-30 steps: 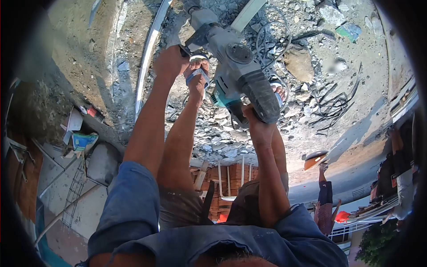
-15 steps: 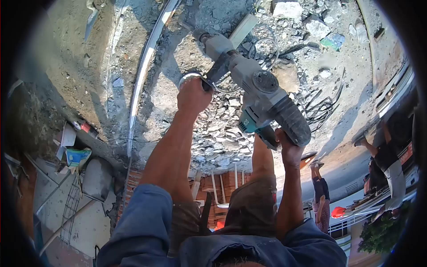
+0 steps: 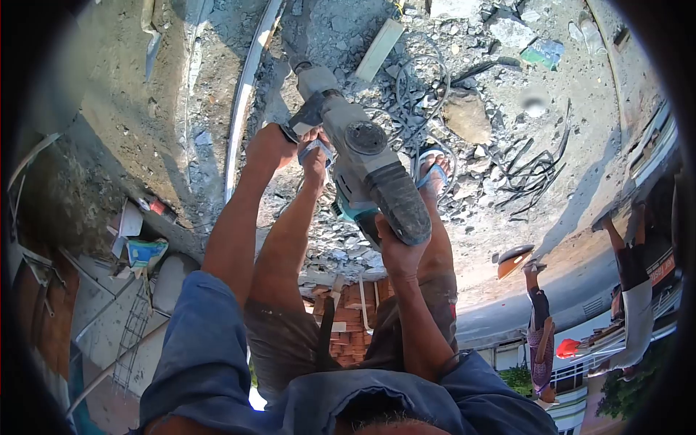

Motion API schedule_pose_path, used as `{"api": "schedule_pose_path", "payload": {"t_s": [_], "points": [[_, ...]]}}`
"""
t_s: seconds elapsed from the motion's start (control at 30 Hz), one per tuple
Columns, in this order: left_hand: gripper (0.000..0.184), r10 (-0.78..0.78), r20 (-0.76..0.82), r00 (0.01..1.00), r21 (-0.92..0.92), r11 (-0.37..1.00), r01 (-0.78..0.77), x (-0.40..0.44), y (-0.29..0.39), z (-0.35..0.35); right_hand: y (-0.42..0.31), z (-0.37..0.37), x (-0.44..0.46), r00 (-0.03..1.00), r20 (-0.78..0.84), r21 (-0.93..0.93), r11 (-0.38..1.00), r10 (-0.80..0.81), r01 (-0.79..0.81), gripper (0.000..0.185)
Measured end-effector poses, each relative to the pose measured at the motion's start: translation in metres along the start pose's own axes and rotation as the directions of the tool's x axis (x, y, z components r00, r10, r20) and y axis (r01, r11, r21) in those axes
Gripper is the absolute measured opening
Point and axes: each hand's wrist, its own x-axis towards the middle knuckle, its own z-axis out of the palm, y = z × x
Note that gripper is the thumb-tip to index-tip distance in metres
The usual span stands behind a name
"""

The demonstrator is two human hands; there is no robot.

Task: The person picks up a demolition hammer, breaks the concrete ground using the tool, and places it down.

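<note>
The left hand (image 3: 270, 148), at ten o'clock, curls closed around the black side handle of a dusty grey-and-teal power hammer (image 3: 346, 122). The hammer lies at twelve o'clock, nose towards eleven. The right hand (image 3: 404, 252), at four o'clock, grips its rear handle. Tangled black cables (image 3: 533, 177) lie between two and three.

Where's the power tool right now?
In the head view, the power tool is at upper centre, gripped by the left hand toward its front and the right hand at its rear.
</note>
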Motion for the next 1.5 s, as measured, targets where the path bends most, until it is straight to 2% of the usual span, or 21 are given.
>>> {"api": "schedule_pose_path", "payload": {"t_s": [0.03, 0.1, 0.17, 0.27, 0.33, 0.4, 0.5, 0.67, 0.8, 0.87, 0.93, 1.03, 1.2, 1.27, 1.33, 1.4, 1.5], "points": [[0.050, -0.011, 0.010, 1.000, -0.007, 1.000, 0.011, 0.000, 0.001, 0.003, 0.006, -0.001, -0.002, 1.000, -0.007, 0.008, 1.000, 0.014, -0.014, 0.040], [0.048, -0.016, 0.053, 0.998, -0.009, 1.000, 0.016, 0.006, 0.002, 0.002, 0.016, -0.003, 0.003, 0.991, 0.011, -0.134, 0.982, -0.130, 0.131, 0.041], [0.047, -0.033, 0.104, 0.994, -0.017, 0.999, 0.035, 0.006, -0.001, 0.004, 0.008, -0.002, 0.003, 0.992, 0.004, -0.153, 0.980, -0.128, 0.127, 0.040], [0.043, 0.064, 0.024, 0.998, -0.063, 0.996, -0.062, 0.009, -0.001, 0.001, -0.014, -0.002, 0.012, 0.991, 0.018, -0.140, 0.981, -0.134, 0.135, 0.038], [0.042, 0.075, 0.019, 0.997, -0.083, 0.994, -0.073, 0.010, 0.003, 0.002, -0.029, -0.006, 0.020, 0.991, 0.026, -0.118, 0.984, -0.132, 0.134, 0.036], [0.042, 0.083, 0.010, 0.997, -0.105, 0.991, -0.081, 0.010, 0.007, 0.003, -0.040, -0.009, 0.029, 0.977, 0.023, -0.118, 0.969, -0.214, 0.215, 0.032], [0.040, 0.057, 0.014, 0.998, -0.122, 0.991, -0.055, 0.012, 0.009, 0.002, -0.037, -0.009, 0.032, 0.984, 0.021, -0.118, 0.977, -0.179, 0.180, 0.031], [0.039, 0.055, 0.008, 0.998, -0.037, 0.998, -0.055, 0.012, 0.010, -0.020, -0.038, 0.006, 0.022, 0.989, -0.008, -0.102, 0.984, -0.147, 0.145, 0.030], [0.040, 0.024, 0.001, 1.000, -0.043, 0.999, -0.024, 0.010, 0.013, -0.032, -0.057, 0.011, 0.023, 0.986, -0.007, -0.097, 0.981, -0.168, 0.166, 0.028], [0.040, 0.056, 0.001, 0.998, -0.080, 0.995, -0.056, 0.015, 0.015, -0.035, -0.069, 0.012, 0.029, 0.985, 0.004, -0.112, 0.979, -0.171, 0.170, 0.027], [0.040, 0.050, 0.009, 0.999, -0.091, 0.995, -0.049, 0.012, 0.019, -0.042, -0.077, 0.012, 0.033, 0.993, -0.004, -0.060, 0.991, -0.119, 0.118, 0.025], [0.041, 0.049, 0.021, 0.999, -0.089, 0.995, -0.047, 0.012, 0.019, -0.049, -0.084, 0.022, 0.026, 0.981, -0.057, -0.062, 0.981, -0.185, 0.182, 0.026], [0.042, -0.015, 0.077, 0.997, 0.006, 1.000, 0.015, 0.013, 0.002, -0.050, -0.041, 0.039, -0.001, 0.978, -0.109, -0.067, 0.983, -0.178, 0.172, 0.028], [0.042, -0.027, 0.012, 1.000, 0.076, 0.997, 0.026, 0.014, -0.002, -0.043, -0.032, 0.038, -0.002, 0.984, -0.079, -0.088, 0.984, -0.160, 0.153, 0.028], [0.042, 0.001, 0.029, 1.000, 0.044, 0.999, -0.002, 0.016, -0.001, -0.040, -0.027, 0.034, 0.003, 0.971, -0.105, -0.108, 0.973, -0.215, 0.204, 0.025], [0.042, 0.026, 0.040, 0.999, 0.012, 1.000, -0.026, 0.016, 0.002, -0.041, -0.023, 0.025, 0.010, 0.998, -0.062, -0.001, 1.000, -0.001, 0.001, 0.033], [0.041, 0.003, 0.022, 1.000, 0.011, 1.000, -0.004, 0.014, 0.010, -0.043, -0.024, 0.021, 0.017, 0.997, -0.072, 0.017, 1.000, 0.006, -0.005, 0.033]]}}
